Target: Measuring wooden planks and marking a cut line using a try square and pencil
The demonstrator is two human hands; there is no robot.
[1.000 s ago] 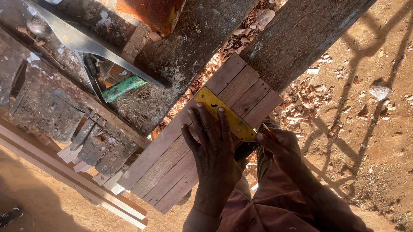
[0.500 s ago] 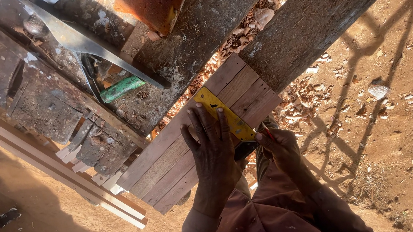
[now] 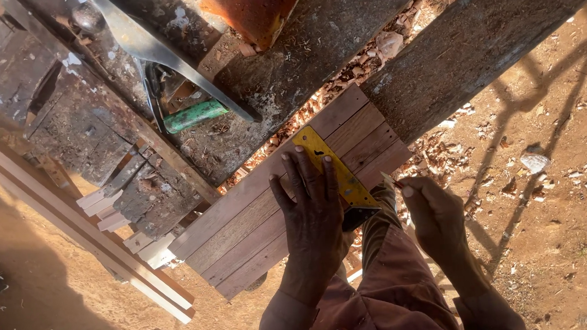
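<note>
**Holding the square true across the slats**

The left hand (image 3: 312, 208) lies flat with fingers spread, pressing the yellow metal try square with a dark stock (image 3: 338, 172) down onto the set of reddish-brown wooden slats laid edge to edge (image 3: 276, 207). The right hand (image 3: 436, 214) hangs just off the near edge of the slats, beside the square's stock, curled shut around a thin pencil-like marker (image 3: 389, 179) whose tip pokes out past the thumb; it is not touching the wood.

To do this well, I judge that the stock should sit tight against the near edge of the slats, with steady pressure kept on the blade so it cannot pivot. The slats are loose pieces, so they should stay butted together, and any line should hug the blade's edge in one even stroke.

The slats rest across a weathered grey plank table (image 3: 287, 63) stained with pale splashes. Beyond the slats on the table lie a green-handled tool (image 3: 195, 115), a long grey metal blade (image 3: 164, 54) and a rusty orange block (image 3: 253, 8). Wood shavings (image 3: 343, 80) fill the gap beyond the slats. To the left of the slats, pale timber strips (image 3: 87, 232) lean above bare reddish dirt ground (image 3: 555, 224), which is sunlit and crossed by shadows.
</note>
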